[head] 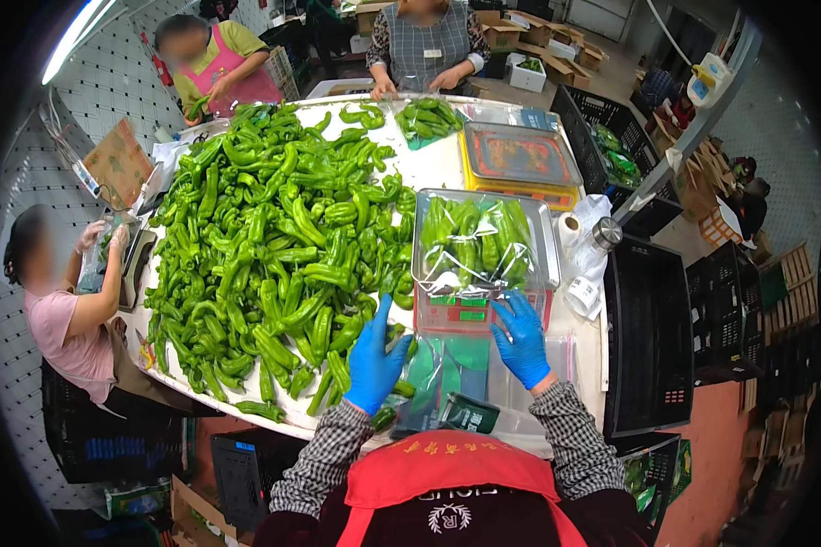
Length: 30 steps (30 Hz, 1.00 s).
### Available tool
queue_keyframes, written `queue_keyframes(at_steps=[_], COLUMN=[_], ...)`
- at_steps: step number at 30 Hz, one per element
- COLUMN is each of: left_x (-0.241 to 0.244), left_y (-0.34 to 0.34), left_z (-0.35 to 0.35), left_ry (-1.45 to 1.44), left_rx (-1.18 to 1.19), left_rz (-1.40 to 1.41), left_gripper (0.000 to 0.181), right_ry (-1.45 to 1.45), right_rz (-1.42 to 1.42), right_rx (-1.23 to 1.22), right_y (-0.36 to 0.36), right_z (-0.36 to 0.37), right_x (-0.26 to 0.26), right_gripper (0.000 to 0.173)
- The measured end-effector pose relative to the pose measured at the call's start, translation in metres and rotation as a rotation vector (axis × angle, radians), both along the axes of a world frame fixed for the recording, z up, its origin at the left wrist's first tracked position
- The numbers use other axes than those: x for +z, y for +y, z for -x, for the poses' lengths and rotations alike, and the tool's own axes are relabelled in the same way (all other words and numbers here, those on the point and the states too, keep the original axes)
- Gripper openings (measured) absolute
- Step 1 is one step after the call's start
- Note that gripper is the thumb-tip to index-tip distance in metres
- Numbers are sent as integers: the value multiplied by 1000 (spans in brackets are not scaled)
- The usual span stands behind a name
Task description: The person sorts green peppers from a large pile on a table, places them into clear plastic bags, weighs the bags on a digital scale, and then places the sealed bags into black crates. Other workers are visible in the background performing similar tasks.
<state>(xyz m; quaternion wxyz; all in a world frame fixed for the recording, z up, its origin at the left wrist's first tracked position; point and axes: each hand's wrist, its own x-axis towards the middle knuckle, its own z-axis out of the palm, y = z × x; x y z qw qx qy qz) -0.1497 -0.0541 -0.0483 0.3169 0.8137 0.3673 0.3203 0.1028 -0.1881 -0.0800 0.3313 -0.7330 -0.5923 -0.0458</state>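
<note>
A clear plastic bag of green peppers [475,239] lies on the metal tray [551,256] of a red digital scale [427,321] with lit green readouts. My right hand [524,344], in a blue glove, has its fingers spread over the scale's near right side. Its fingertips are at the bag's near edge; whether they touch it, I cannot tell. To the left, my blue-gloved left hand [378,366] holds nothing, fingers apart, beside a large heap of loose green peppers [267,253]. Flat plastic bags with green print [455,362] lie between my hands.
A second, yellow scale [523,157] stands beyond mine. Right of it are a tape roll [570,225] and a metal-lidded bottle [605,234]. Black crates [646,335] border the table's right side. Co-workers stand at the far side, and another person [68,301] works at the left.
</note>
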Motion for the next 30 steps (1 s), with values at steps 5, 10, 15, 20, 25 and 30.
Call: queue_keyframes(at_steps=[5, 10, 15, 20, 25, 30], left_x=[7, 8, -3, -31, -29, -25], left_y=[6, 14, 27, 37, 33, 36], left_z=[-31, -64, -73, -73, -71, -70], left_ry=[21, 190, 395, 323, 198, 150], left_rx=[-78, -129, -46, -35, 19, 27], left_rz=[-141, -81, -96, -195, -203, -173], left_gripper=[105, 108, 96, 69, 55, 62], right_ry=[115, 175, 300, 353, 277, 250], right_rz=[-1, -25, 127, 2, -79, -29], right_rx=[-38, -6, 34, 70, -37, -42], right_y=[-7, 22, 60, 89, 104, 109], right_z=[1, 6, 15, 9, 20, 6], right_x=[-9, -8, -8, -27, -1, -7], right_gripper=[46, 46, 52, 50, 51, 52])
